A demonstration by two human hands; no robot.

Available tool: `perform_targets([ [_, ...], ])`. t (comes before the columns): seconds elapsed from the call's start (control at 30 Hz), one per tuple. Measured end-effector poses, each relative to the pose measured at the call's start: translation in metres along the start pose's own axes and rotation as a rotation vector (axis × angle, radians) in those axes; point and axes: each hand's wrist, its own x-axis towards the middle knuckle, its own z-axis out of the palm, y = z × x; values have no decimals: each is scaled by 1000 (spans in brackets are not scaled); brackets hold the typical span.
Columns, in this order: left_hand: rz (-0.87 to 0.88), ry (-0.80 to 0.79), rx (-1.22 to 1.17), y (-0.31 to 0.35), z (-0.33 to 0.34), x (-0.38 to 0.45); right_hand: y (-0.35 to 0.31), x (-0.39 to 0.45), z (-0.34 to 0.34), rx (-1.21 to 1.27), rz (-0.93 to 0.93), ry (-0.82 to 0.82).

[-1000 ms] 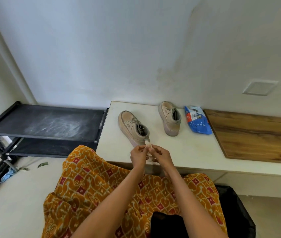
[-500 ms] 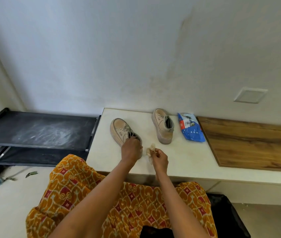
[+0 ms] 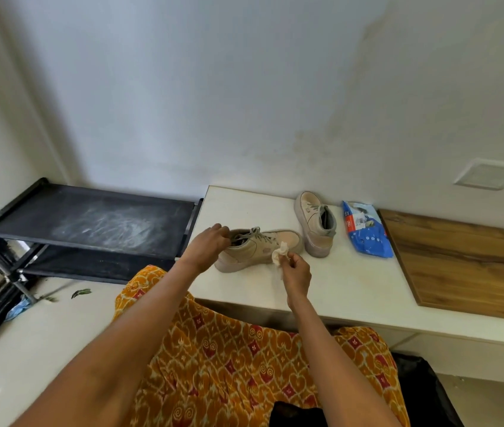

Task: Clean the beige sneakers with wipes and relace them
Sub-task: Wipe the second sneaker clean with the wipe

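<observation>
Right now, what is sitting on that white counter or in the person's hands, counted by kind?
Beige lace-up sneakers: 2, one gripped at the collar by the left hand at, one standing alone
Crumpled white wipes: 1, pinched in the right hand at
Blue plastic wipe packets: 1
Total: 4

A home entryway; black shoe rack [image 3: 90, 223] beside a white bench [image 3: 352, 282].
</observation>
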Motion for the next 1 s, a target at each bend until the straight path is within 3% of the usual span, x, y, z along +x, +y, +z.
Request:
perform_targets([
  [0.23,-63,150,-128,42,4,-13,-22,-6,18,-10,-46,208],
  [0.33,-183,128,-149,53,6,-9,-29,-6,33,-188,-285,158],
  [0.47,-191,121,-116,52,3,-7,-18,0,39,-575,-598,66],
  [0.63,-141,115,-69,51,-1,-6,-2,30,1,-767,-569,128],
  [0.77,-153,105,-58,50,3,-3,-20,36,8,-696,-526,159],
  [0.9,-141,119,-49,46,8,-2,-7,28,13,-863,-735,61],
  [1.0,-96,164,-48,42,8,0,2,42,-8,-965,-692,114],
])
